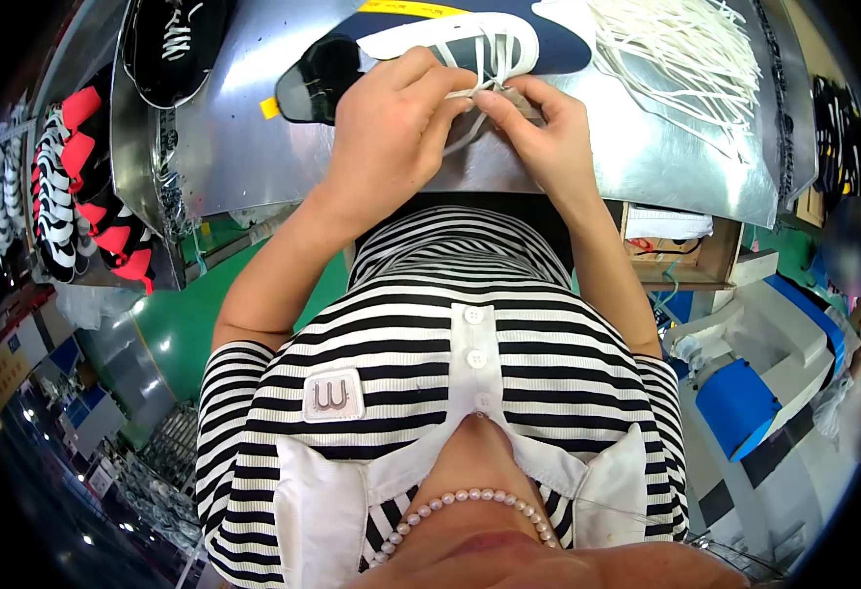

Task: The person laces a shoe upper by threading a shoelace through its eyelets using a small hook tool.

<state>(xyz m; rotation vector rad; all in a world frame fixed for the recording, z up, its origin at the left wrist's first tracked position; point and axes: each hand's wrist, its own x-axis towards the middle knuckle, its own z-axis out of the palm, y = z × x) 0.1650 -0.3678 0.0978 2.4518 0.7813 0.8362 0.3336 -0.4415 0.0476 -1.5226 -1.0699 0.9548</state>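
Observation:
A dark blue and white shoe upper (560,37) lies on the metal table, with white lacing across its grey tongue. At its near edge my left hand (391,123) pinches a white lace (462,93) between thumb and fingers. Close beside it, my right hand (545,128) has thumb and index finger together at the lace by the eyelets. The fingertips of both hands nearly touch. A loose lace end hangs below them over the metal surface.
A pile of white laces (685,59) lies on the metal table (244,128) at right. A black shoe upper (177,49) is at upper left. Black, white and red shoe parts (87,187) stand beyond the left edge. An open wooden drawer (685,257) is below the right side.

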